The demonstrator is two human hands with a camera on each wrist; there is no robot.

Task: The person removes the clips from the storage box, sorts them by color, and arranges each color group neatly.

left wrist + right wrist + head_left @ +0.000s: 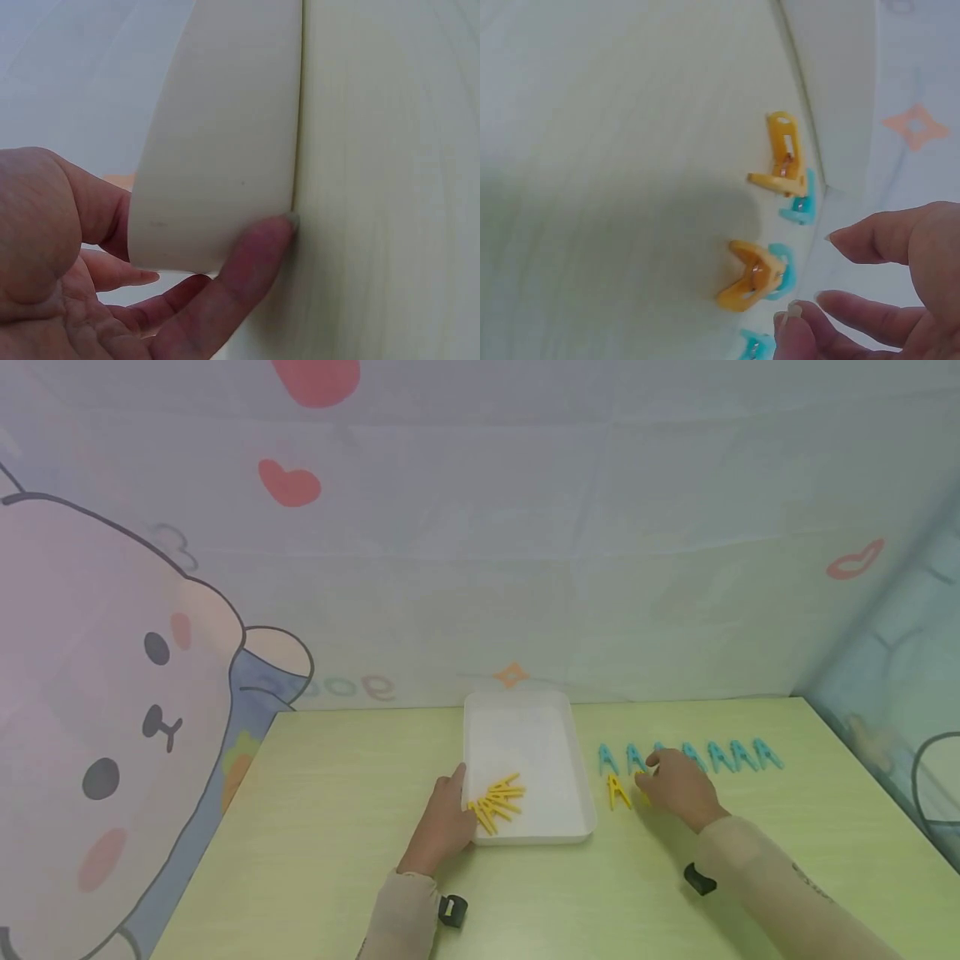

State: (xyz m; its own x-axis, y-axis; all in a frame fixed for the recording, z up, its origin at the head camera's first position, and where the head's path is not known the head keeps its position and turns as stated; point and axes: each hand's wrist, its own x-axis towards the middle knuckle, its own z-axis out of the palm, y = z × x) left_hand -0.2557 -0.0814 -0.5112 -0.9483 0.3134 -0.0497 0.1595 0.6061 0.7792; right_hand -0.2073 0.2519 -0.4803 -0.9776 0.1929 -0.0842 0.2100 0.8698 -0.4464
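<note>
My left hand (pixel 446 818) grips the near left part of a white tray (pixel 517 718). In the left wrist view its fingers (pixel 255 259) press the outside of the tray's wall. Several yellow clothespins (pixel 504 804) lie bunched inside, in the near left corner. To the tray's right, my right hand (pixel 678 783) hovers beside a yellow clothespin (pixel 756 279), partly covering it in the head view. Thumb and fingers stand apart there with nothing between them. Another yellow clothespin (pixel 618 792) stands just left of it.
A row of several blue clothespins (pixel 741 756) runs along the table (pixel 360 777) behind the yellow ones, one partly hidden by my right hand. A printed cloth backdrop (pixel 450 568) rises at the table's back edge, with more cloth at the right side.
</note>
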